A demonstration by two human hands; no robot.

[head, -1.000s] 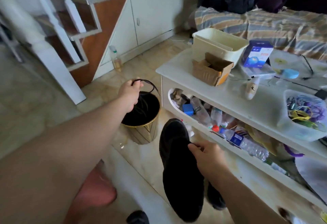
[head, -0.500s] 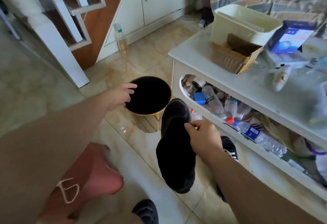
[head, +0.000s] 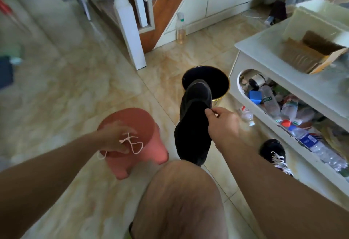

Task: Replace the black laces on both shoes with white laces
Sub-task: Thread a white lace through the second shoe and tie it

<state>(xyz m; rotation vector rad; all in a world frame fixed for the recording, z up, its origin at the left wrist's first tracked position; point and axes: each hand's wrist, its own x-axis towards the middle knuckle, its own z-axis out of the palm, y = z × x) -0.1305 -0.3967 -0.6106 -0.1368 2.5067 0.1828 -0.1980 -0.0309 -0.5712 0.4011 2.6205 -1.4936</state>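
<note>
Head view: left hand (head: 115, 139) pinches white lace (head: 132, 143) atop pink stool (head: 132, 125); right hand (head: 223, 123) grips unlaced black shoe (head: 194, 121) just to the right, toe away.

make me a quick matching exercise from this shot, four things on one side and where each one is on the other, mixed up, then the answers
Things:
1. white lace
2. black shoe with no lace
3. shoe with white laces
4. clear bottle of yellowish liquid

Places:
A. standing on the floor by the staircase
B. on the pink stool, under the left hand
C. on the floor beside the white table
D. held up by the right hand, in front of the black bin

Pairs: 1-B, 2-D, 3-C, 4-A
</note>
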